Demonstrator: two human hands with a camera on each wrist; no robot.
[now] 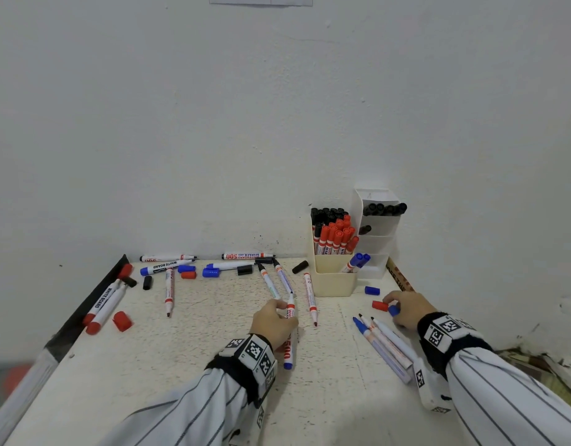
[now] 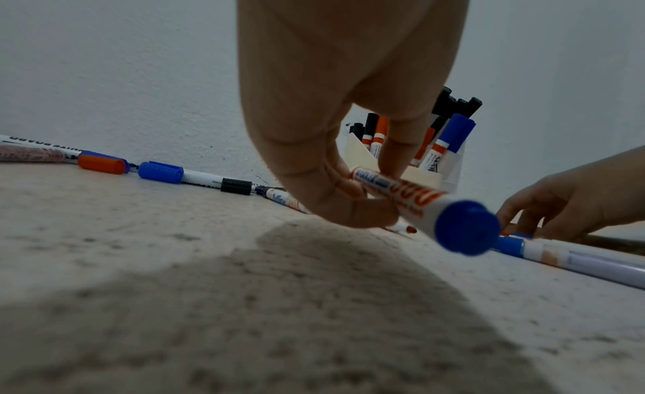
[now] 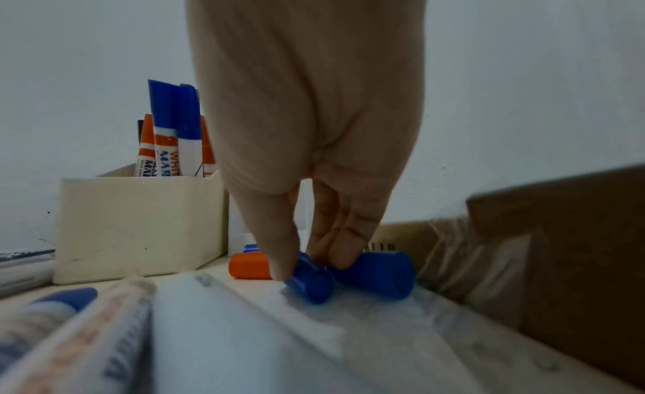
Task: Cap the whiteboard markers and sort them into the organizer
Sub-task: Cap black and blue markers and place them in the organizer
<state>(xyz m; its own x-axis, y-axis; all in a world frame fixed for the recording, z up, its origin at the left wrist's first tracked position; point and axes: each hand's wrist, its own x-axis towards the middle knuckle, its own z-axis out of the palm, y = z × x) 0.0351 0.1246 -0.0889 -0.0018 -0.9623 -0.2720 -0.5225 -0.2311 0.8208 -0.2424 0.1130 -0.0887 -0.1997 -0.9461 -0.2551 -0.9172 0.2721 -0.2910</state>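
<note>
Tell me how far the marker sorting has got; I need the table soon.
Done: black, red and two blue capped markers stand in the organizer. In hand: the left hand holds an uncapped blue marker while the right hand pinches a blue cap. Left: many uncapped markers and loose caps lie across the table.
</note>
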